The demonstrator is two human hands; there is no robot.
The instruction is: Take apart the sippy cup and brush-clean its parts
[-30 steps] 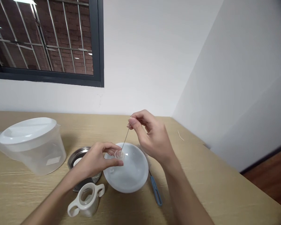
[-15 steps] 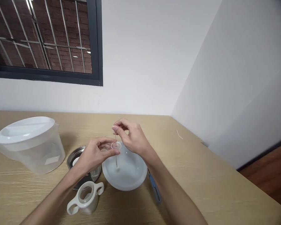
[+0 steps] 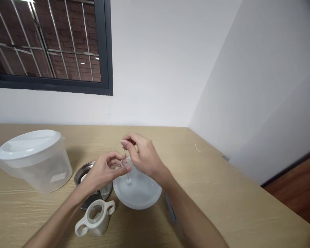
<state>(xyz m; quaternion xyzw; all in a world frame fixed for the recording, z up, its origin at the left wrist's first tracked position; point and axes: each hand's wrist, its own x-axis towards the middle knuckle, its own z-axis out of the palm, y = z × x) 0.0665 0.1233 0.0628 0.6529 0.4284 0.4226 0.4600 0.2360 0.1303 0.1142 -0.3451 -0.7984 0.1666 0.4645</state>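
My left hand (image 3: 107, 170) pinches the round, translucent top of a sippy-cup straw (image 3: 125, 162) over the bowl. Below the fingers, a thin tube ends in a small white knob (image 3: 128, 181). My right hand (image 3: 141, 151) grips the upper end of a thin metal rod (image 3: 125, 154) between thumb and fingers; the rod runs down into the straw top. Whether its lower end has bristles is hidden. Beneath both hands stands a translucent white bowl (image 3: 138, 201). A white two-handled cup ring (image 3: 96, 220) sits upright by my left forearm.
Behind my left hand lies a round metal tray (image 3: 80, 172) with small parts in it. A large lidded plastic jug (image 3: 41, 168) stands at the left. A blue tool (image 3: 170, 208) is partly covered by my right forearm. A thin pale strip (image 3: 197, 147) lies at the right.
Both hands have shifted slightly left with the straw. The right hand is a little lower, and the rod shows less length above the straw top. The straw top looks tilted differently.
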